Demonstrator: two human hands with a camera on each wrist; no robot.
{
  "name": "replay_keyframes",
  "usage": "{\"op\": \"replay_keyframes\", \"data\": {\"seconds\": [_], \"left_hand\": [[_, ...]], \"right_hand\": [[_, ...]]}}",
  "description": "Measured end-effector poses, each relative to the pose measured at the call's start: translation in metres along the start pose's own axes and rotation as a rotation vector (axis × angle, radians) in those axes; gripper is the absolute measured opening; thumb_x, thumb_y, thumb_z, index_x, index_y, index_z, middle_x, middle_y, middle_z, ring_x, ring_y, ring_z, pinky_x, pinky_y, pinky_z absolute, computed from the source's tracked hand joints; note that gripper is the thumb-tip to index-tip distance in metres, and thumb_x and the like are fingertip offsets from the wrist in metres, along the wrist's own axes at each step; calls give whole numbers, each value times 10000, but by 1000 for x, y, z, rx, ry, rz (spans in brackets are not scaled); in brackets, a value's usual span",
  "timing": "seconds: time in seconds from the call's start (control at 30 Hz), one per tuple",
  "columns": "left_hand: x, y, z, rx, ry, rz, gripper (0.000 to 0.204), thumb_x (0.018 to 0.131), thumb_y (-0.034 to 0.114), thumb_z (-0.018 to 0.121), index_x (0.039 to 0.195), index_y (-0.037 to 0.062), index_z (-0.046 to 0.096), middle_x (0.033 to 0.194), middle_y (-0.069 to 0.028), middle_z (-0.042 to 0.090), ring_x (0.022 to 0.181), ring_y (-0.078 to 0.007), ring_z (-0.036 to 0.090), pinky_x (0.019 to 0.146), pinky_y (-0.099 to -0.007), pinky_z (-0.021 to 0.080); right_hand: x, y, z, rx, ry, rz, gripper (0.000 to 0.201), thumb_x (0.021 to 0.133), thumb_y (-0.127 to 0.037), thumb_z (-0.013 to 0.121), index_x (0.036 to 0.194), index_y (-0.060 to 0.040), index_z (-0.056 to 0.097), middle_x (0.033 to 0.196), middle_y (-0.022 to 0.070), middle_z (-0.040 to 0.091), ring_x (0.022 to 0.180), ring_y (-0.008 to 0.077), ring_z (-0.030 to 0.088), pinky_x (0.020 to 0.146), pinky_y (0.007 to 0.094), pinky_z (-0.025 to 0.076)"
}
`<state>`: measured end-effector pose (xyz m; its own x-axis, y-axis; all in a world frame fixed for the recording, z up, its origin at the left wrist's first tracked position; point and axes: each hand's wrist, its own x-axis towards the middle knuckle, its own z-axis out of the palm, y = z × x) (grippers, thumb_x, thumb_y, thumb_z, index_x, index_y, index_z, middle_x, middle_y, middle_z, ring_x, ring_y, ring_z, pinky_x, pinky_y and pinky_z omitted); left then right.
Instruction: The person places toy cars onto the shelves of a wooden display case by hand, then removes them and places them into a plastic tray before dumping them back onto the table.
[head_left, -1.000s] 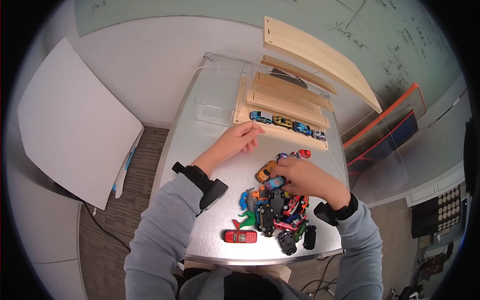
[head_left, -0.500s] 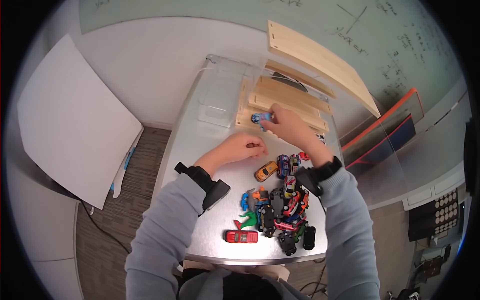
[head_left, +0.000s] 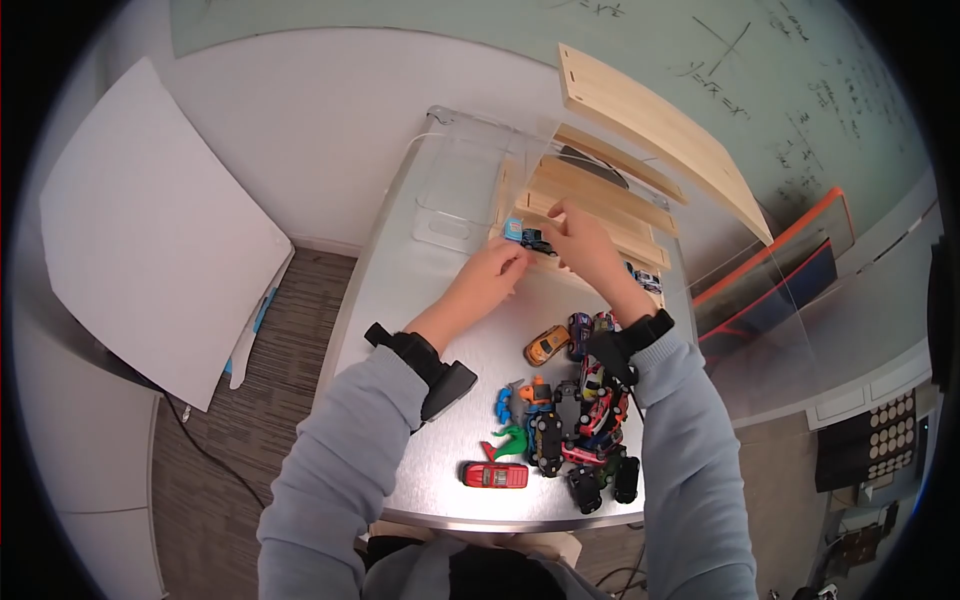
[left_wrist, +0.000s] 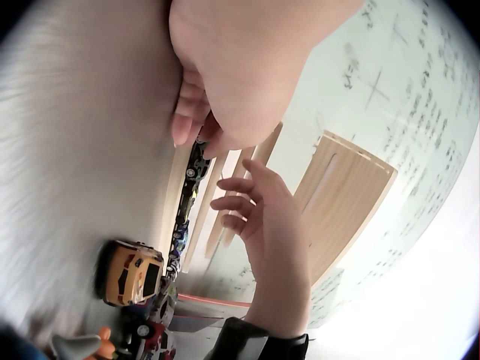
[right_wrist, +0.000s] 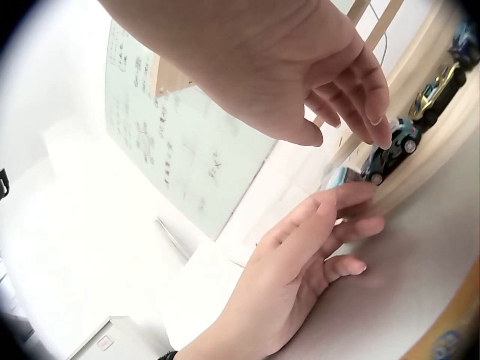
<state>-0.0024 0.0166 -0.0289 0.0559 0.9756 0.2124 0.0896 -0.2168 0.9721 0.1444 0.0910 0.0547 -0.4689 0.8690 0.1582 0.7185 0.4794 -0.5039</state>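
Note:
At the left end of the wooden rack's front ledge, a light-blue toy car sits beside a dark teal-and-black toy car. My left hand is at this end, its fingertips right at the light-blue car, which they partly hide. Just right of it, my right hand hovers over the row with its fingers spread and nothing between them. A gold-and-black car stands farther along the ledge, and a silver-white car shows near its right end.
Nearer my body lies a pile of toy cars, with an orange car, a green toy figure and a red car at its left. A clear plastic bin stands left of the rack; a raised wooden board overhangs behind.
My right hand took a light-blue car from the pile to the ledge's left end, then let go and moved slightly right. My left hand moved forward to the car.

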Motion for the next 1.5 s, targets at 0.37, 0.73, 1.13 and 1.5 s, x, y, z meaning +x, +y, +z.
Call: {"op": "replay_keyframes", "data": {"seconds": [0.37, 0.73, 1.13, 1.5], "left_hand": [[6, -19, 5, 46, 83, 178, 180, 916, 83, 500, 1062, 17, 581, 1092, -89, 483, 869, -188, 594, 721, -300, 525], [3, -13, 2, -56, -48, -26, 428, 960, 77, 469, 1378, 63, 376, 1044, -120, 603, 914, -171, 618, 772, -281, 522], [4, -22, 3, -52, -67, -21, 516, 946, 60, 471, 1431, 44, 295, 991, -133, 649, 848, -175, 635, 767, -286, 514], [0, -4, 1, 93, -124, -51, 228, 927, 97, 465, 1091, 17, 603, 880, -74, 662, 795, -131, 635, 741, -267, 506]], "right_hand": [[-66, 50, -55, -174, -52, 57, 186, 862, -233, 581, 924, -59, 602, 688, 134, 632, 644, 299, 622, 588, 393, 462], [-126, 55, -95, -316, -100, 103, 156, 875, -230, 571, 928, -88, 609, 661, 130, 622, 658, 317, 613, 603, 424, 454], [-134, 59, -94, -326, -157, 97, 175, 890, -240, 562, 949, -82, 606, 673, 130, 628, 669, 332, 613, 618, 434, 458], [-63, 11, -61, -208, -123, -137, 239, 842, -190, 586, 1033, -51, 621, 822, 134, 658, 773, 298, 636, 694, 397, 494]]}}
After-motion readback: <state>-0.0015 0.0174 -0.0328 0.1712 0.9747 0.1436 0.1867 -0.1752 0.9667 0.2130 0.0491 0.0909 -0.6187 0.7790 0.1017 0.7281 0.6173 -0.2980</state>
